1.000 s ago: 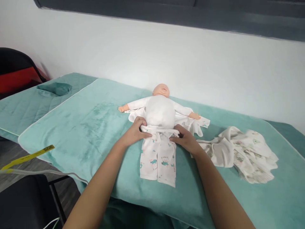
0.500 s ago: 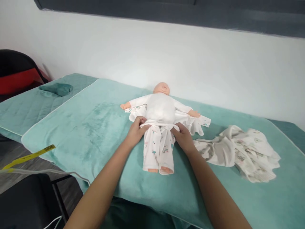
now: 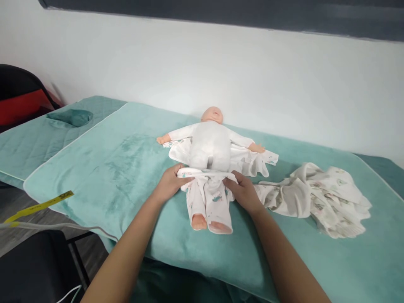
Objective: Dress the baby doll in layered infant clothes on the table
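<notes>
On teal bedding (image 3: pixel 104 168), left hand (image 3: pixel 170 184) and right hand (image 3: pixel 243 191) pinch printed pants (image 3: pixel 217 204) at opposite waistband sides, apparently spreading them evenly across a baby doll (image 3: pixel 208 141).

The head camera looks from above the near side of the mat (image 3: pixel 107 176), facing forward and slanting down across it to the wall (image 3: pixel 202 67). Both forearms (image 3: pixel 135 240) run in from the bottom edge, close to the lens; the left hand (image 3: pixel 170 182) and right hand (image 3: pixel 246 191) sit a little beyond, near mid-frame. The doll (image 3: pixel 211 141) lies past them, legs toward the camera. This wide view also catches a chair (image 3: pixel 34 267) at lower left.
</notes>
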`<state>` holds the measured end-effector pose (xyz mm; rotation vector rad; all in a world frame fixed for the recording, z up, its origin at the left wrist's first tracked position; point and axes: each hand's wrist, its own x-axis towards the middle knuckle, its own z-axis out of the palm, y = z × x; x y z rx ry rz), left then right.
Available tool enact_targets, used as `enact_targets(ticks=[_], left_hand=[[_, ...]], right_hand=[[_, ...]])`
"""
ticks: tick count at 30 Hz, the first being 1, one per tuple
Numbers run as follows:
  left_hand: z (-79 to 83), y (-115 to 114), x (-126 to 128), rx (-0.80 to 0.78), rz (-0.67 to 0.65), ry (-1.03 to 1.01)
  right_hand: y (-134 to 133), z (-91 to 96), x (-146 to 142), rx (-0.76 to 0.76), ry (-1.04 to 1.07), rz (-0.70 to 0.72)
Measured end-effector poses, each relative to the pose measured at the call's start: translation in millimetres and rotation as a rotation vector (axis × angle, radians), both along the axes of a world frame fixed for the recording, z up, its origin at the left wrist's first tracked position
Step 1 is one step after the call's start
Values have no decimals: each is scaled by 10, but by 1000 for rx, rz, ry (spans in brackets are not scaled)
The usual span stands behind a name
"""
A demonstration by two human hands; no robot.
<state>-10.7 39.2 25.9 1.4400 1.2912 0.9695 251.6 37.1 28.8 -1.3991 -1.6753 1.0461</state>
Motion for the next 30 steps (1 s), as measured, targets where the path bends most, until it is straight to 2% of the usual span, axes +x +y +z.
enact_targets(ticks=[3, 6, 8, 11, 16, 23, 26, 30], left_hand=[[7, -9, -9, -11, 13, -49], [42, -115, -19, -1, -56, -37], [53, -256, -23, 21, -114, -39], [31, -523, -26, 140, -156, 52], [-62, -844, -3, 235, -264, 265], [-114, -996, 152, 369, -184, 487], [-106, -1086, 258, 341, -118, 407], [4, -1215, 345, 146, -25, 162]], right_hand=[[9, -12, -12, -34, 63, -9], [-88, -3, 52, -35, 24, 27], [-233, 2, 102, -20, 41, 107], [-520, -8, 125, 16, 49, 222], [-843, -24, 25, 57, -78, 188], [-893, -11, -5, 30, -62, 94], [-912, -39, 29, 17, 1, 87], [-957, 2, 72, -39, 89, 63]])
